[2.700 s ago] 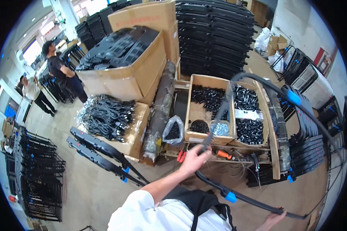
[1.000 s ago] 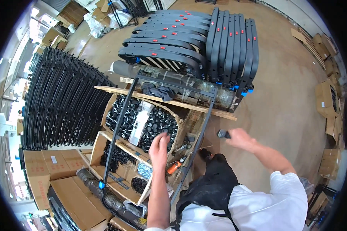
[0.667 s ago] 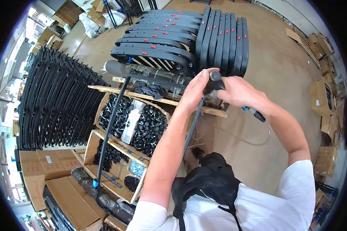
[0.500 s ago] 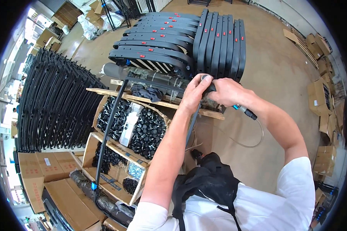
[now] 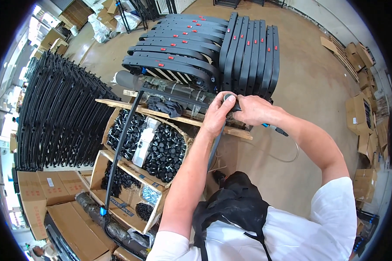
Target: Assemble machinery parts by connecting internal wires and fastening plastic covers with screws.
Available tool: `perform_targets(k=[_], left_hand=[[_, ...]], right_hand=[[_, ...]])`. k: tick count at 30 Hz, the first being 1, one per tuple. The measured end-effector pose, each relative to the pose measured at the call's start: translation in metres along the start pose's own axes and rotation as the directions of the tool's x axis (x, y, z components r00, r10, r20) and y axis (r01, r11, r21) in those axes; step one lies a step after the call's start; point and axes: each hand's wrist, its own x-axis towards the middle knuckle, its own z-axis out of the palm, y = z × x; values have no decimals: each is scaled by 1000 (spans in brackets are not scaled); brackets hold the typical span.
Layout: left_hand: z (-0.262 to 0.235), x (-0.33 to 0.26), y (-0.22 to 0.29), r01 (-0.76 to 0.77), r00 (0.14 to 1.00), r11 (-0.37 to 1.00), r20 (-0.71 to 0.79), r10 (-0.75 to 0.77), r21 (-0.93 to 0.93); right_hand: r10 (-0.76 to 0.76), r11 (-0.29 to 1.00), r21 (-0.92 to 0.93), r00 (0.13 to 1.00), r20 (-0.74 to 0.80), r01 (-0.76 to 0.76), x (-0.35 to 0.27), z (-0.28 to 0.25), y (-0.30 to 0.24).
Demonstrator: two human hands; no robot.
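Observation:
At the upper right corner of a black metal tube frame (image 5: 125,135), my two hands meet. My left hand (image 5: 217,114) is closed around a dark round-ended piece (image 5: 229,97), its thumb pressed on top; I cannot tell whether this is a foot cap or the tool's head. My right hand (image 5: 255,109) wraps a dark air tool (image 5: 236,107), mostly hidden by the fingers. Behind the right wrist show a blue fitting and a black connector (image 5: 281,131), from which a thin clear hose (image 5: 297,152) loops down.
A wooden bin (image 5: 188,145) of black screw-in feet (image 5: 165,152) lies left of my left forearm, with a smaller bin (image 5: 161,204) of bolts below. Curved black panels (image 5: 248,56) stand ahead. Black frames (image 5: 61,117) are stacked left, near cartons (image 5: 80,226). More boxes (image 5: 359,115) line the right wall.
Both hands have come slightly down and nearer to me, still together at the frame's corner. The connector and hose behind the right wrist have shifted and turned a little.

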Motion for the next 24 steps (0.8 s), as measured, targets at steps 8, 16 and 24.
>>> perform_targets(k=[8,16,24], left_hand=[[-4,1,-4,-4,999,1000,37,3,29],[-15,7,-14,18,999,999,36,-17,-36],[-21,9,0,27,996,999,91,-23,-42]], right_hand=[[108,992,64,993,43,-111,3,13,-3],[238,902,354,969,63,-245,6,26,-17],[194,867,458,980,51,-195,7,22,-28]])
